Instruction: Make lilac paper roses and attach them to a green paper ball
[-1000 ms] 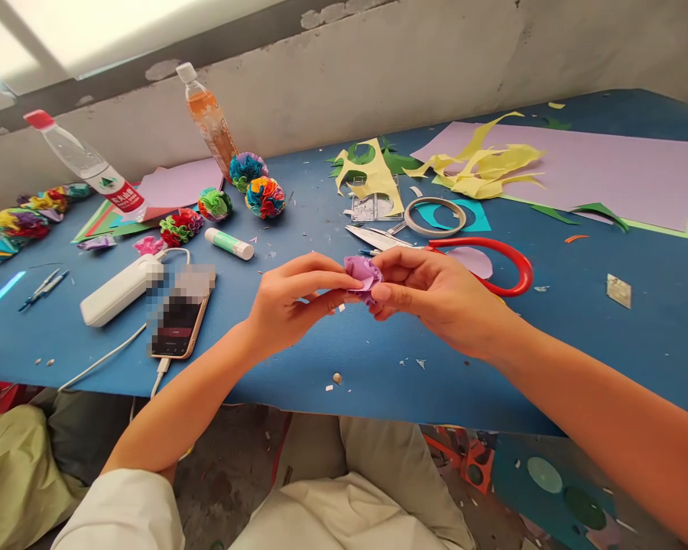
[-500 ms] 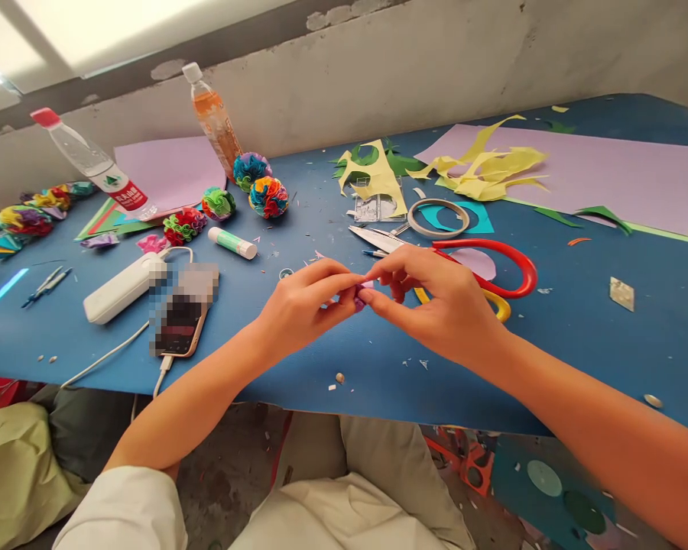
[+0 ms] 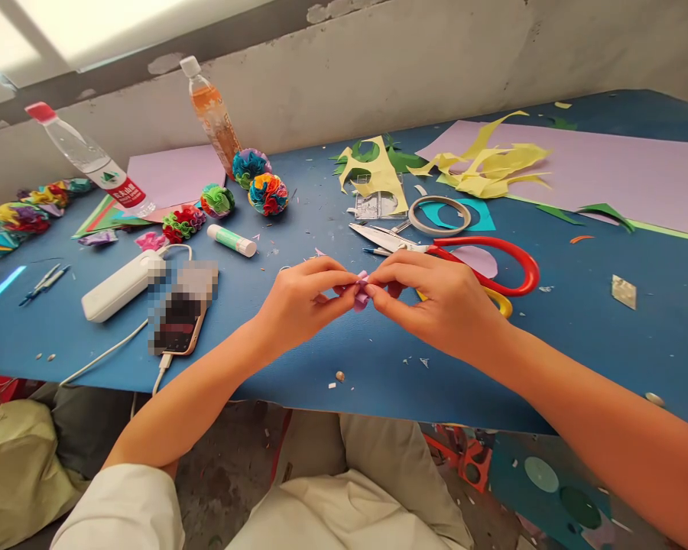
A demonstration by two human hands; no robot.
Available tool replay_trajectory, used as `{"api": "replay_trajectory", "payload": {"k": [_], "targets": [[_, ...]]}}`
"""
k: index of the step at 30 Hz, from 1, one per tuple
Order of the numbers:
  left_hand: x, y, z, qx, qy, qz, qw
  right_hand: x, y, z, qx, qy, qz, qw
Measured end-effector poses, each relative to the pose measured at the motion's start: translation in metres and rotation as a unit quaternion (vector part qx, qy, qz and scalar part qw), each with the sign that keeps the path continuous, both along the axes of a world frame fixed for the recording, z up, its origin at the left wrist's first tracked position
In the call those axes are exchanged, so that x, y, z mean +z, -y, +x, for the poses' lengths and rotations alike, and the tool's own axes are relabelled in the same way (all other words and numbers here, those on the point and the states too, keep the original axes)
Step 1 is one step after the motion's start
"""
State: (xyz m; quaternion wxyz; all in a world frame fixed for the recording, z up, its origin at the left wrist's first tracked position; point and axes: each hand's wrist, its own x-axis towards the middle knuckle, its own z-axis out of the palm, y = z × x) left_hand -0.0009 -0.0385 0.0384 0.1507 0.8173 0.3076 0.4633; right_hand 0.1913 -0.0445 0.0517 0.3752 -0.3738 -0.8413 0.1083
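Observation:
Above the blue table (image 3: 608, 336), my left hand (image 3: 301, 302) and my right hand (image 3: 436, 294) meet fingertip to fingertip. Both pinch a small crumpled purple paper piece (image 3: 361, 291), squeezed tight so only a sliver shows between the thumbs and forefingers. Red-handled scissors (image 3: 481, 256) lie just behind my right hand. A roll of tape (image 3: 439, 216) and a glue stick (image 3: 232, 241) rest farther back.
Ruffled multicoloured paper balls (image 3: 267, 193) sit by two plastic bottles (image 3: 212, 118). A phone (image 3: 180, 313) cabled to a white power bank (image 3: 120, 286) lies left. Purple sheets (image 3: 619, 172), yellow scraps (image 3: 487, 168) and green scraps spread across the back right. Another person's sleeve (image 3: 11, 466) shows at lower left.
The purple paper was a loose ruffled ball held between both hands; it is now pressed small between my fingertips. Hands have stayed in about the same place.

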Motion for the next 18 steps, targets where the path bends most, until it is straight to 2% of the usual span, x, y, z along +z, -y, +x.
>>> {"api": "replay_trajectory", "payload": {"k": [9,18], "targets": [[-0.0003,-0.0006,-0.0001,-0.008,0.005,-0.013,1.0,-0.0015,0.0002,0.0012,0.014,0.012,0.041,0.999],[0.006,0.0022,-0.0011,-0.002,0.007,-0.12,0.993,-0.0027,-0.0028,0.0043,0.047,0.031,0.057,0.997]]}}
